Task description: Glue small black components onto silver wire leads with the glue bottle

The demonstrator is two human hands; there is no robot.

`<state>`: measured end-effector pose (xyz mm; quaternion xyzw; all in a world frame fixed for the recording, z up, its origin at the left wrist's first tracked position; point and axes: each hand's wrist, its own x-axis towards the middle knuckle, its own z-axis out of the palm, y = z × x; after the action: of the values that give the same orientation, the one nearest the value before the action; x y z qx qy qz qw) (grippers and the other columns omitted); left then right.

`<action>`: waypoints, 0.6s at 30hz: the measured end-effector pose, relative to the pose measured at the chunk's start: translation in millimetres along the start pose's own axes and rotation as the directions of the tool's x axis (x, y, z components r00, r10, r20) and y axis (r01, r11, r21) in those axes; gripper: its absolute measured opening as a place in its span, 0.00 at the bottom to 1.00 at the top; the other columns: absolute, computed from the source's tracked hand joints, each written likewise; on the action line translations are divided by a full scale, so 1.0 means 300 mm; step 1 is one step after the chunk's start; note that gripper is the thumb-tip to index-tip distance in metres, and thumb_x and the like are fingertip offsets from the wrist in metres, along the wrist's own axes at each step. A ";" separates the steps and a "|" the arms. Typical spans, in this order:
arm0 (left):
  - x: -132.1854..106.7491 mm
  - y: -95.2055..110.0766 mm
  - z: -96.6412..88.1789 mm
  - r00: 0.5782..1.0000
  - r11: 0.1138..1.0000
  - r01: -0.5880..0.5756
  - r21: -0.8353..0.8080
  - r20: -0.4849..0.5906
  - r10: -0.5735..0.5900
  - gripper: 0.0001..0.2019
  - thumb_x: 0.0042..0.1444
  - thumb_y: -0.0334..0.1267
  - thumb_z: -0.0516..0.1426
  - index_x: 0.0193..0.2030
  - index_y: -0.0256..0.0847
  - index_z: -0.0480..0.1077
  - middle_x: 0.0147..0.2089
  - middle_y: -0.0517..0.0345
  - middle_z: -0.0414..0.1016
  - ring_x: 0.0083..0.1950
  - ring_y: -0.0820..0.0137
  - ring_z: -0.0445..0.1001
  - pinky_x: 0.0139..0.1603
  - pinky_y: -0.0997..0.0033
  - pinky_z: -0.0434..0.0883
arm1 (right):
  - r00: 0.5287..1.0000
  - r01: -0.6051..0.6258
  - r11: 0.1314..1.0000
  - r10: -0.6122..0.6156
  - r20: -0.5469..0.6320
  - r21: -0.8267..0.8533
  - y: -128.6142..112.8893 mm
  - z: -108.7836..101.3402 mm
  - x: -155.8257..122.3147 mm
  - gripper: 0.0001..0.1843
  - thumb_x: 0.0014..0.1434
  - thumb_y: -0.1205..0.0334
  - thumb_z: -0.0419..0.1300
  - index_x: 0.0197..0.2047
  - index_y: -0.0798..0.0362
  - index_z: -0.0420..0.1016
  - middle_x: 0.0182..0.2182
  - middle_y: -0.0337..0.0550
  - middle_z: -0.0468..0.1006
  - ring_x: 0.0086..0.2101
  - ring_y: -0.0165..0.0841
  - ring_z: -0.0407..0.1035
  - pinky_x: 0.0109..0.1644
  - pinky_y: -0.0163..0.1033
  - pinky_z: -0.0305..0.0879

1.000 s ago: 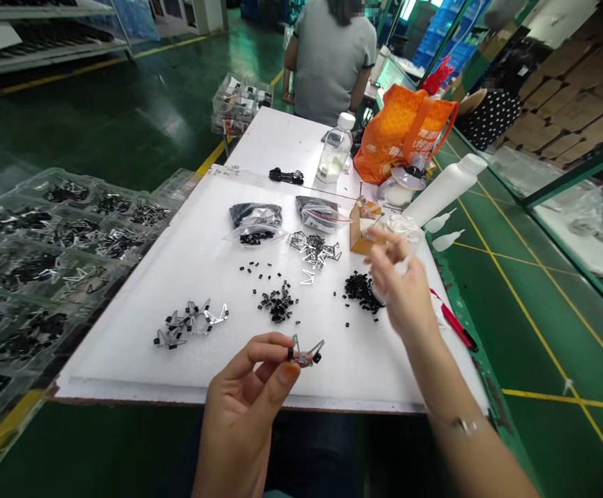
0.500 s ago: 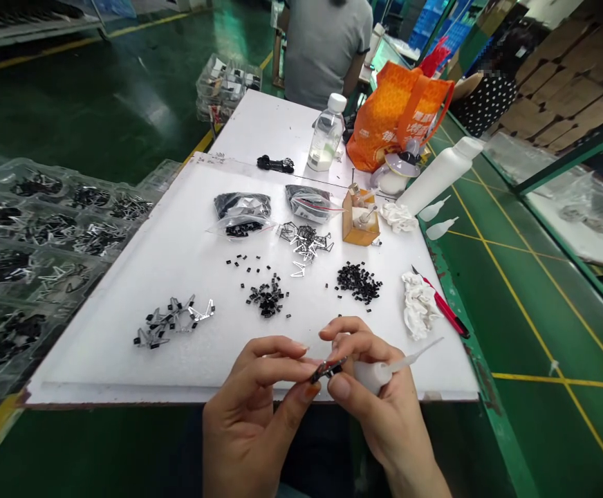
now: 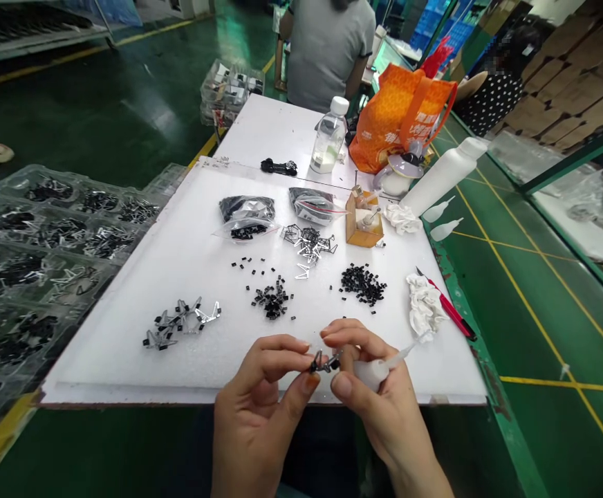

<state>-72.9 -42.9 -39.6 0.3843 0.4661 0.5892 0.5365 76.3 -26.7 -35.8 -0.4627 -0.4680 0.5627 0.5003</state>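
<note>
Between thumb and fingertips, my left hand (image 3: 265, 401) pinches a small V-shaped metal clip (image 3: 323, 361) with black end pieces. My right hand (image 3: 377, 387) has a small white squeeze bottle (image 3: 371, 373) with a thin nozzle tucked in its curled fingers, the nozzle pointing up and right. Its thumb and index finger are close to the clip's right end; whether they touch it I cannot tell. Beyond the hands lie a pile of small black caps (image 3: 272, 301), another such pile (image 3: 364, 283), bare metal clips (image 3: 309, 243) and, at the left, clips with black ends (image 3: 177, 321).
Bagged black parts (image 3: 247, 213), an orange-brown holder (image 3: 364, 221), a clear bottle (image 3: 329, 138) and an orange bag (image 3: 397, 117) stand farther back. Crumpled tissue (image 3: 424, 304) and a red cutter (image 3: 457, 315) lie at right. Clear compartment trays (image 3: 68, 228) are at left; a person (image 3: 327, 52) sits ahead.
The clip has turned between the fingers and shows more of its V shape. My right thumb and index finger have parted slightly around its end. The view has shifted slightly.
</note>
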 end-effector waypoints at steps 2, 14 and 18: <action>0.013 -0.005 -0.027 0.999 0.991 -0.006 0.135 -0.048 0.012 0.02 0.63 0.40 0.65 0.37 0.51 0.79 0.44 0.61 0.78 0.48 0.69 0.82 0.48 0.76 0.80 | 0.998 -0.038 0.999 0.036 -0.060 -0.025 0.014 -0.025 -0.005 0.16 0.57 0.48 0.72 0.48 0.41 0.85 0.23 0.36 0.68 0.43 0.40 0.70 0.52 0.42 0.64; 0.128 0.067 -0.426 0.914 0.557 0.152 0.816 -0.331 0.235 0.11 0.56 0.50 0.63 0.35 0.47 0.82 0.50 0.49 0.75 0.55 0.48 0.76 0.57 0.45 0.71 | 0.818 -0.228 0.954 0.295 -0.493 0.194 0.087 -0.237 -0.019 0.17 0.50 0.49 0.77 0.38 0.50 0.85 0.22 0.32 0.71 0.22 0.22 0.52 0.43 0.32 0.69; 0.135 0.058 -0.445 0.923 0.487 0.145 0.861 -0.294 0.246 0.13 0.57 0.51 0.62 0.38 0.47 0.82 0.50 0.48 0.74 0.55 0.47 0.76 0.57 0.44 0.71 | 0.820 -0.200 0.951 0.295 -0.491 0.237 0.084 -0.234 -0.012 0.16 0.49 0.50 0.78 0.37 0.50 0.84 0.33 0.36 0.79 0.22 0.20 0.51 0.40 0.30 0.69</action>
<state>-210.0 -20.8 -60.9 0.4943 0.7817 0.3501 0.1488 142.7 -27.3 -69.8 -0.6087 -0.1997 0.5157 0.5690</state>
